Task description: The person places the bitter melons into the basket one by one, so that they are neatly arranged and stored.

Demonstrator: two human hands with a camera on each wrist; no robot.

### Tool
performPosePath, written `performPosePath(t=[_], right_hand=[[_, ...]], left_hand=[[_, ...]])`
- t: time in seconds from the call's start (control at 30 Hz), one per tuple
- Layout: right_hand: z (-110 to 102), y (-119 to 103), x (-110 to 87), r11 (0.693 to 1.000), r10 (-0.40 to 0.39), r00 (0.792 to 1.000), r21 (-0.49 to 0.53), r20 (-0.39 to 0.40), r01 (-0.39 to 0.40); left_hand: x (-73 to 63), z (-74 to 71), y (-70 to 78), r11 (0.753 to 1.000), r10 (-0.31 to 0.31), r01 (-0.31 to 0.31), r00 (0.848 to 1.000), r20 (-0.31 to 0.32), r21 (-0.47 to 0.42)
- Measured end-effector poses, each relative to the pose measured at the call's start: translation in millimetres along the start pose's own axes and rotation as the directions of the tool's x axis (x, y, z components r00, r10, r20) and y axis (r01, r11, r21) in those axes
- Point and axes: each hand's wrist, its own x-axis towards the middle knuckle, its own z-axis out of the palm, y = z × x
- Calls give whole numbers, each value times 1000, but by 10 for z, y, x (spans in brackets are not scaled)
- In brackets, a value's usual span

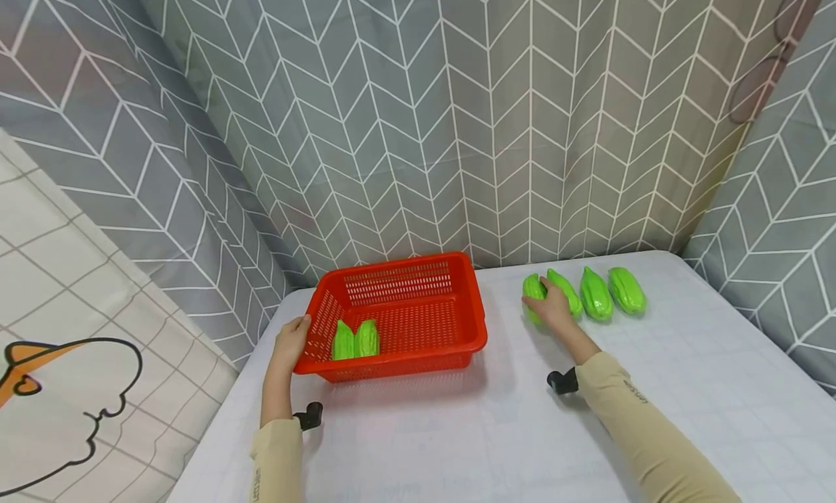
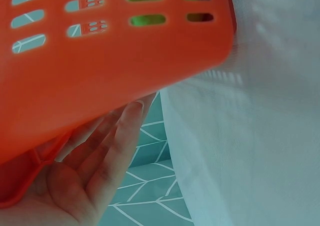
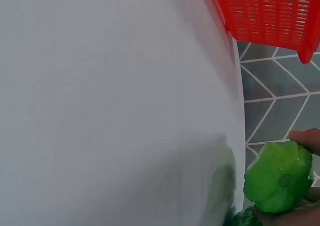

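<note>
A red plastic basket (image 1: 418, 358) stands on the table, with two bright green ridged gourds (image 1: 367, 338) lying in its near left corner. At its left side my left hand (image 1: 289, 343) grips the rim; in the left wrist view the fingers (image 2: 117, 146) lie against the outer wall. My right hand (image 1: 554, 307) holds another green ridged gourd (image 3: 280, 177) between thumb and fingers, right of the basket. Three more such gourds stand in a row beside it: one partly behind the hand, a middle gourd (image 1: 596, 294) and the rightmost gourd (image 1: 627, 290).
A white cloth covers the table (image 1: 457, 438). Grey curtains (image 1: 418, 125) with a white chevron pattern hang right behind its far edge. On the left is a white gridded cloth (image 1: 78, 285) with a cartoon drawing. Each wrist wears a small black camera (image 1: 563, 381).
</note>
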Motion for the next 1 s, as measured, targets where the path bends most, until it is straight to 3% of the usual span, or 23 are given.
performPosePath(t=[0.53, 0.8, 1.0], right_hand=[[-134, -370, -33, 999, -43, 999, 24, -8, 43], [-74, -333, 130, 991, -122, 992, 52, -20, 123], [-64, -660, 15, 991, -121, 993, 51, -9, 121]], left_hand=[[13, -18, 28, 1000, 1, -1, 1000, -6, 9], [9, 0, 1, 1000, 0, 0, 1000, -5, 7], [7, -1, 11, 1000, -8, 8, 1000, -3, 8]])
